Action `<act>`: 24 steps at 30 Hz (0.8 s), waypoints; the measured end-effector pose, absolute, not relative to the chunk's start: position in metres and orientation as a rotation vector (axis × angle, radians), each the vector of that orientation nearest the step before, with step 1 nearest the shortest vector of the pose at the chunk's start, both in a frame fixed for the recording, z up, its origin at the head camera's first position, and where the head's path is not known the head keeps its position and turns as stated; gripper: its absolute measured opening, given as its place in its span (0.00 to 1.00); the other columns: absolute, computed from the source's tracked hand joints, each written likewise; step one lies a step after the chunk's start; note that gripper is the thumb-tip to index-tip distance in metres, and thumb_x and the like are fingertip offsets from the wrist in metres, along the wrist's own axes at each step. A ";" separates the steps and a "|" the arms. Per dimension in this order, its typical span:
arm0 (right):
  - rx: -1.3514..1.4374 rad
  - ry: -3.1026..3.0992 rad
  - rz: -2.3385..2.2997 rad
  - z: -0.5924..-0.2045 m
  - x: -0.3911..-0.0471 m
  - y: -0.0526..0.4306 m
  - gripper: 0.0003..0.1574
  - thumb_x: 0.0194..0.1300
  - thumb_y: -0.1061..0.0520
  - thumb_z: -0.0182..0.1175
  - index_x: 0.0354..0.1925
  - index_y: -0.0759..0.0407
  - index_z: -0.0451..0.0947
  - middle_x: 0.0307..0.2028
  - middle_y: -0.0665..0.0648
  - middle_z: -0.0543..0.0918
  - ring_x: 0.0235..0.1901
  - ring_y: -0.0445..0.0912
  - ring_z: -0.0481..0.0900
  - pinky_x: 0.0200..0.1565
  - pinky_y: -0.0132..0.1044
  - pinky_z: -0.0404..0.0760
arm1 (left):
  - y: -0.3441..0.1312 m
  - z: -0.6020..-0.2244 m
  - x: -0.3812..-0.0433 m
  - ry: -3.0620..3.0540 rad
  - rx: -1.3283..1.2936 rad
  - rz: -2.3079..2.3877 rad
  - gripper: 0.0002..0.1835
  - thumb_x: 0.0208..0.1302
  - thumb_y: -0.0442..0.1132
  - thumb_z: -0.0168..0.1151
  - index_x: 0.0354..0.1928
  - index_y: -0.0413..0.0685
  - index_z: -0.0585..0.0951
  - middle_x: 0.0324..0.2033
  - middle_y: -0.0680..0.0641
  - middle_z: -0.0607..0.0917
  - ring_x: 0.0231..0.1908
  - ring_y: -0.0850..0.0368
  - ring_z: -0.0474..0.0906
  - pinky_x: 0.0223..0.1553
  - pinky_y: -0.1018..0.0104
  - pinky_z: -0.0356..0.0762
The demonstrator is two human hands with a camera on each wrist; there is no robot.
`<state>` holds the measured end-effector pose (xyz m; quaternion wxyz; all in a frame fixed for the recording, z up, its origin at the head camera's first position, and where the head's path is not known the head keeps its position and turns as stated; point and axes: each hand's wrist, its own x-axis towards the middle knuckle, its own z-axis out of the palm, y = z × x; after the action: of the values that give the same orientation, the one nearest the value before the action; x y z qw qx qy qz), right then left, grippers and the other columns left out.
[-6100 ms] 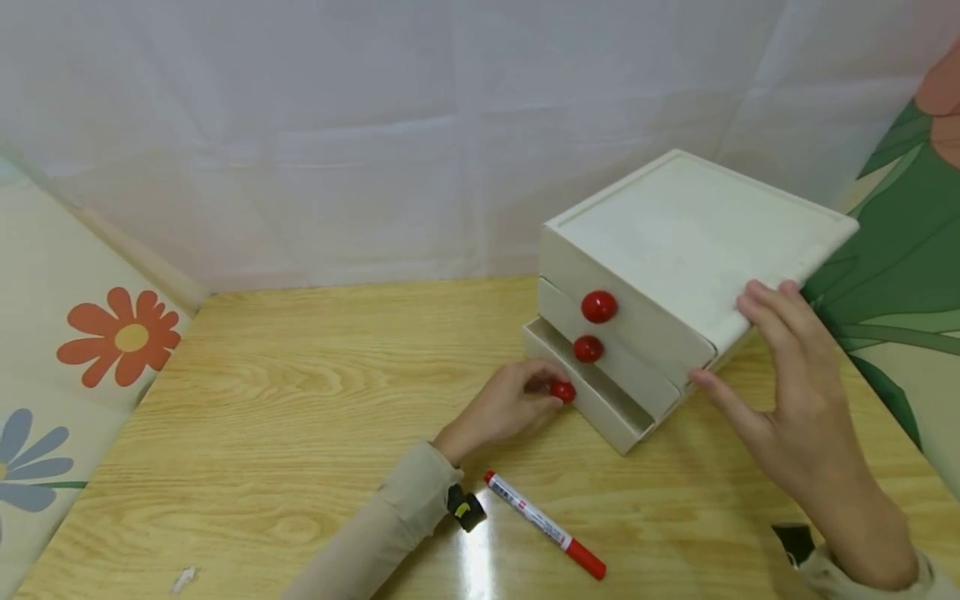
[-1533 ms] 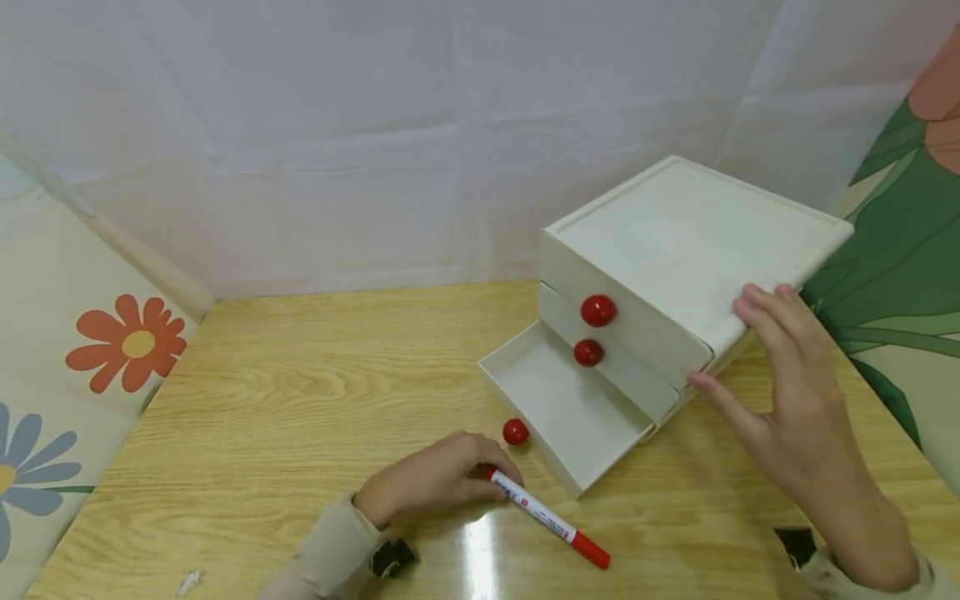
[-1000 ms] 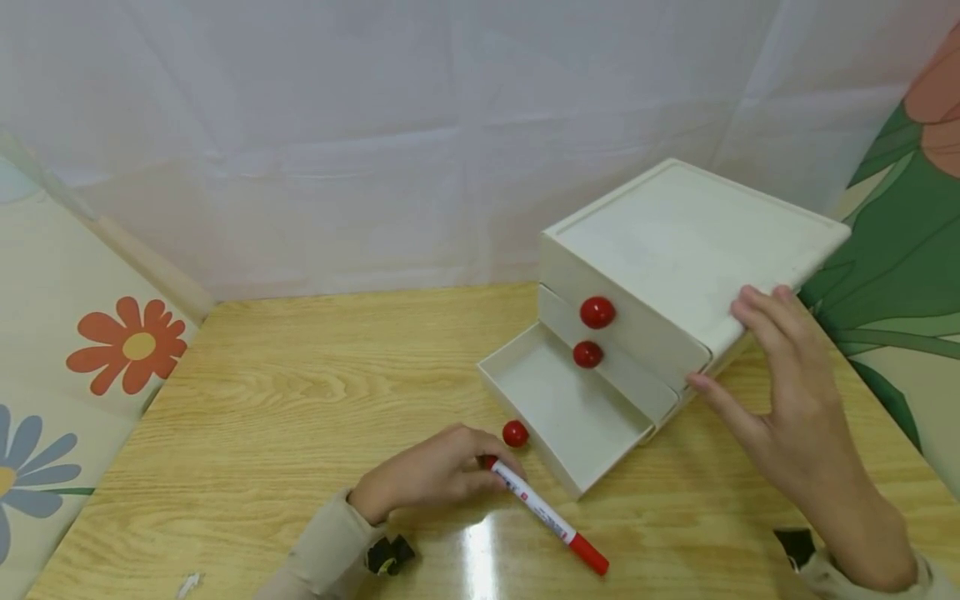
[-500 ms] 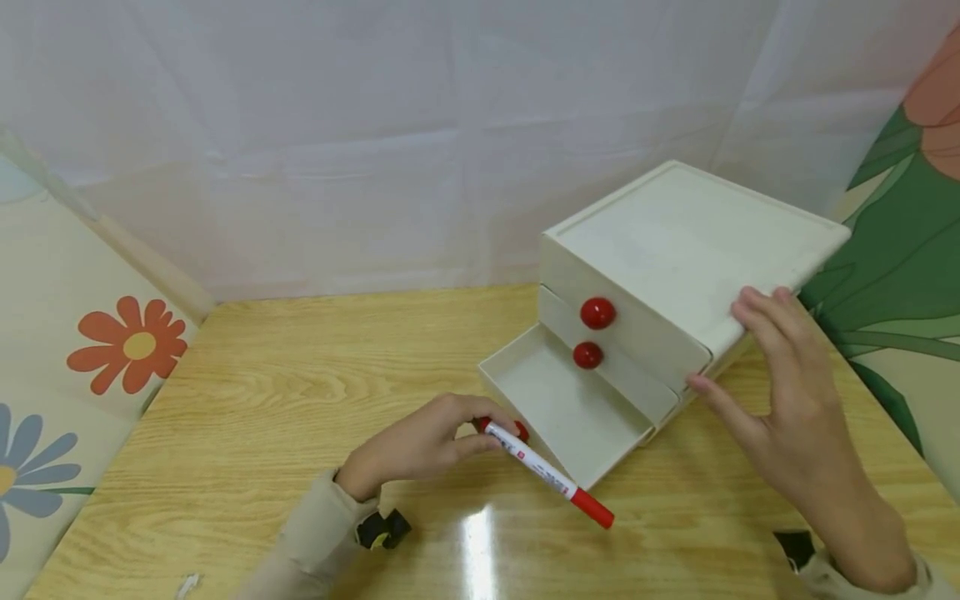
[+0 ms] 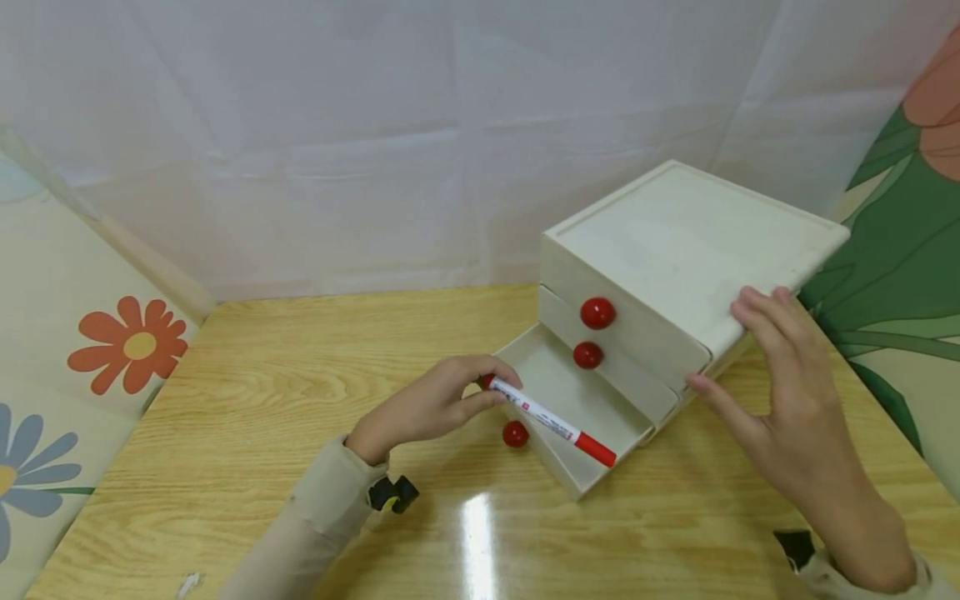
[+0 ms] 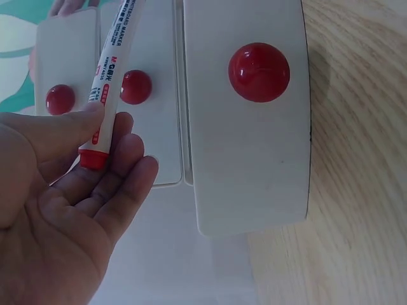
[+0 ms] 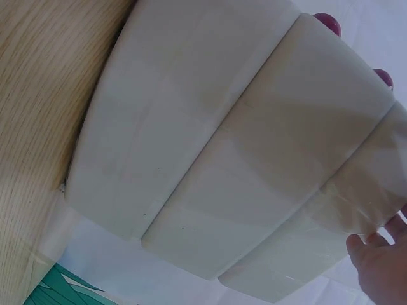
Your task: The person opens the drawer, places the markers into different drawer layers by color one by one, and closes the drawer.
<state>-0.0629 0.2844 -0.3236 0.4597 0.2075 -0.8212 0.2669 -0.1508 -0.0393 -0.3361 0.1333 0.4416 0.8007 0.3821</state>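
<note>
My left hand (image 5: 431,404) pinches a white whiteboard marker (image 5: 546,418) near one red end, between thumb and fingers. The marker slants above the pulled-out bottom drawer (image 5: 553,468) of a small white drawer cabinet (image 5: 693,242), its red cap (image 5: 596,450) over the drawer's near corner. In the left wrist view the lettering on the marker (image 6: 114,60) shows, and the drawer front (image 6: 254,159) lies beside the hand. Against the near right top edge of the cabinet rests my right hand (image 5: 802,408), fingers extended and thumb at the front corner. The upper two drawers are closed.
Round red knobs sit on the drawers, with the bottom knob (image 5: 515,434) sticking out toward the left forearm. The wood-grain table (image 5: 300,400) runs to a white cloth backdrop (image 5: 337,167). Flower-patterned panels (image 5: 127,342) flank both sides.
The left hand pulled the bottom drawer out and let go of its knob. It then took the marker off the table and lifted it over the drawer. The right hand stayed put.
</note>
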 end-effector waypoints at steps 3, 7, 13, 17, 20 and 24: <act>0.509 -2.023 0.656 -0.324 -0.063 0.285 0.50 0.68 0.32 0.54 0.58 0.78 0.70 0.58 0.76 0.73 0.72 0.58 0.62 0.77 0.46 0.55 | -0.035 -0.336 -0.155 2.333 1.282 1.094 0.09 0.70 0.31 0.58 0.49 0.42 0.81 0.41 0.49 0.86 0.41 0.59 0.80 0.49 0.67 0.82; 0.509 -2.023 0.656 -0.324 -0.064 0.285 0.50 0.68 0.32 0.54 0.58 0.78 0.70 0.59 0.76 0.73 0.72 0.58 0.62 0.77 0.47 0.55 | -0.030 -0.336 -0.159 2.347 1.285 1.050 0.10 0.70 0.32 0.58 0.50 0.41 0.80 0.41 0.48 0.86 0.40 0.59 0.79 0.46 0.69 0.81; 0.514 -2.017 0.661 -0.324 -0.064 0.285 0.49 0.68 0.32 0.54 0.58 0.79 0.70 0.58 0.76 0.73 0.72 0.58 0.63 0.77 0.47 0.55 | -0.021 -0.340 -0.165 2.371 1.299 0.953 0.10 0.71 0.31 0.57 0.51 0.40 0.80 0.45 0.47 0.85 0.41 0.61 0.77 0.46 0.72 0.80; 0.510 -2.024 0.660 -0.325 -0.063 0.285 0.49 0.68 0.32 0.54 0.58 0.79 0.70 0.58 0.76 0.73 0.72 0.58 0.62 0.77 0.46 0.55 | -0.014 -0.344 -0.169 2.382 1.283 0.895 0.10 0.71 0.31 0.56 0.52 0.41 0.80 0.47 0.47 0.85 0.44 0.59 0.78 0.48 0.71 0.80; 0.508 -2.027 0.656 -0.324 -0.063 0.284 0.50 0.68 0.32 0.54 0.58 0.78 0.70 0.58 0.76 0.73 0.72 0.58 0.62 0.77 0.46 0.55 | -0.010 -0.347 -0.171 2.384 1.271 0.864 0.10 0.71 0.31 0.56 0.52 0.41 0.80 0.47 0.47 0.85 0.45 0.59 0.78 0.50 0.70 0.80; 0.510 -2.022 0.657 -0.324 -0.063 0.284 0.49 0.68 0.32 0.54 0.57 0.79 0.70 0.58 0.76 0.73 0.72 0.58 0.62 0.77 0.46 0.55 | -0.006 -0.349 -0.174 2.382 1.251 0.846 0.10 0.72 0.32 0.56 0.51 0.42 0.81 0.47 0.48 0.85 0.46 0.59 0.79 0.52 0.69 0.79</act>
<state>-0.0632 0.2841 -0.3239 0.4595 0.2070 -0.8215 0.2669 -0.1737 -0.0057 -0.3487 0.1600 0.4377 0.8337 0.2962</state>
